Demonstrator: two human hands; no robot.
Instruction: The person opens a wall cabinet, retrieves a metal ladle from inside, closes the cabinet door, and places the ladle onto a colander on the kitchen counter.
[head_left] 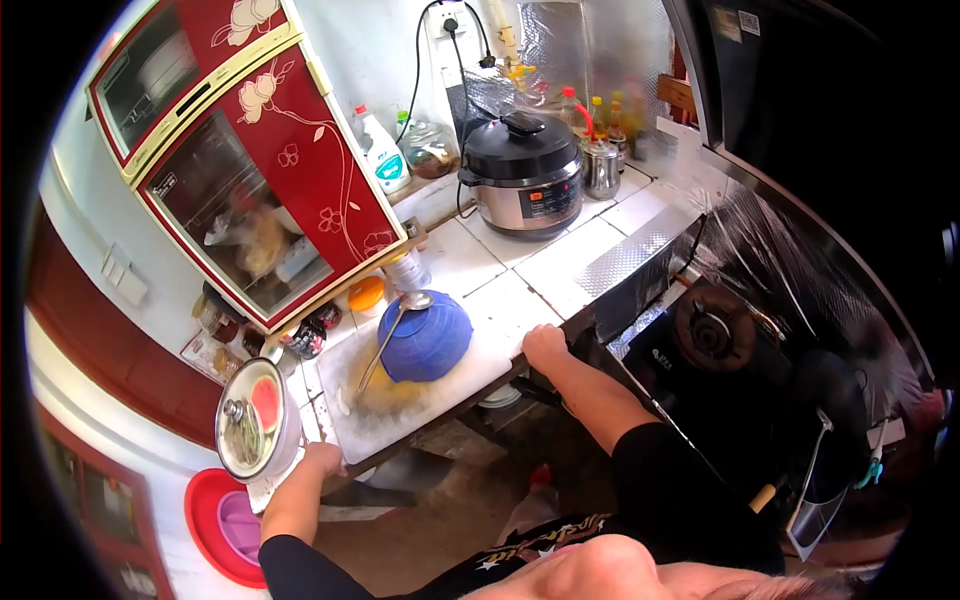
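My right hand (pixel 545 348) is closed at the right front edge of the white cutting board (pixel 480 365), its fingers wrapped round that edge. At the board's left front corner rests my left hand (pixel 323 461), its fingers mostly hidden, so its grip cannot be made out. Between them an upturned blue bowl (pixel 430 345) stands on the board. A metal ladle (pixel 416 300) lies over the bowl, its handle reaching down to the board. Left of the board is a pot with a glass lid (pixel 240 430), with something red showing in it.
An electric pressure cooker (pixel 522 185) stands at the back of the tiled counter (pixel 475 255). A red cabinet (pixel 290 150) is at the left. The gas stove (pixel 690 345) is at the right. Red and purple basins (pixel 205 520) sit at the lower left.
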